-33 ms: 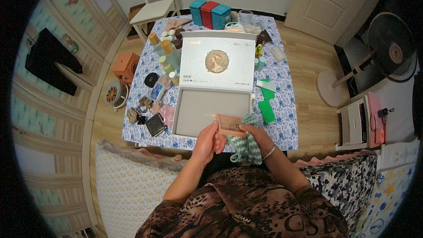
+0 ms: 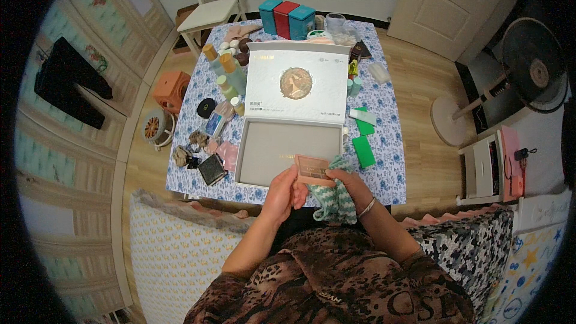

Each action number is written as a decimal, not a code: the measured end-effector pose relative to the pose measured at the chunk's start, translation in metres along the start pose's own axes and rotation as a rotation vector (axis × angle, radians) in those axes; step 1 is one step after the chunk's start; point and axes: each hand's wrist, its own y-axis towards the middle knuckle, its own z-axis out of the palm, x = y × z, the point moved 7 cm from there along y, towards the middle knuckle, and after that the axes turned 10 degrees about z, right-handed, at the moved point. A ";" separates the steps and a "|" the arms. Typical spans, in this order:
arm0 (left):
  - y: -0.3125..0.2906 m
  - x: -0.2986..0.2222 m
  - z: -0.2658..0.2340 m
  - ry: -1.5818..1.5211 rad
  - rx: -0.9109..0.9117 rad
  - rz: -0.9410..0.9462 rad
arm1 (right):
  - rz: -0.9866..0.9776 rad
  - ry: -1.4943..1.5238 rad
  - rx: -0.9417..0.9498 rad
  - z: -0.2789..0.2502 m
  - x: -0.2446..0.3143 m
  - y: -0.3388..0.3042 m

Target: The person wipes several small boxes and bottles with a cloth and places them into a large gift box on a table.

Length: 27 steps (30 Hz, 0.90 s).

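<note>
Item in hand: a flat, rectangular pink palette, raised above the near edge of the tabletop, which wears a white cloth with blue flowers. Your left hand pinches the palette's left end between thumb and fingers. Your right hand grips its right end, together with a green-and-white zigzag knitted cloth that hangs below.

Behind the palette: a white cardboard box with a grey interior, open towards the near edge; its white lid with a round gold emblem stands back towards the far edge.

Left of the lid: tall bottles with gold-coloured caps.

By the left edge: a round black case.

Towards the near left corner: a square dark case, beside a pink packet.

Near the right edge: a flat green rectangle; farther back, a pale tube lying across another green piece.

At the far edge: three upright tins, two blue, one red.
</note>
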 end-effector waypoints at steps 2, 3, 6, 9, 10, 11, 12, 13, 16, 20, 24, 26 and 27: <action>0.000 -0.001 0.000 -0.012 -0.012 0.007 | -0.009 0.040 0.020 0.005 0.001 -0.001; 0.000 0.000 -0.002 -0.003 -0.026 -0.001 | -0.017 0.057 0.032 0.008 0.003 -0.002; 0.004 0.005 -0.012 0.022 -0.050 0.006 | -0.039 0.056 0.034 0.013 0.003 0.001; 0.006 0.008 -0.021 0.048 -0.058 0.041 | -0.091 -0.042 -0.019 0.009 -0.004 0.024; 0.008 0.011 -0.028 0.050 -0.086 0.032 | -0.100 -0.039 -0.014 0.011 -0.005 0.033; 0.012 0.017 -0.038 0.051 -0.114 0.022 | -0.108 -0.036 -0.009 0.016 -0.006 0.040; 0.017 0.022 -0.047 0.050 -0.138 0.010 | -0.117 -0.033 -0.008 0.021 -0.005 0.047; 0.022 0.024 -0.057 0.044 -0.161 -0.014 | -0.048 -0.036 -0.038 0.025 -0.008 0.055; 0.041 0.026 -0.090 0.010 -0.218 -0.063 | -0.054 -0.144 0.064 0.043 -0.007 0.091; 0.065 0.012 -0.117 -0.032 -0.235 -0.031 | -0.029 -0.117 0.153 0.075 0.002 0.117; 0.088 0.003 -0.139 -0.039 -0.272 -0.012 | -0.130 -0.241 0.160 0.082 0.001 0.163; 0.095 0.008 -0.150 -0.081 -0.301 -0.038 | -0.182 -0.319 0.105 0.081 -0.002 0.179; 0.097 0.011 -0.155 -0.073 -0.321 -0.031 | -0.209 -0.356 0.075 0.080 -0.003 0.186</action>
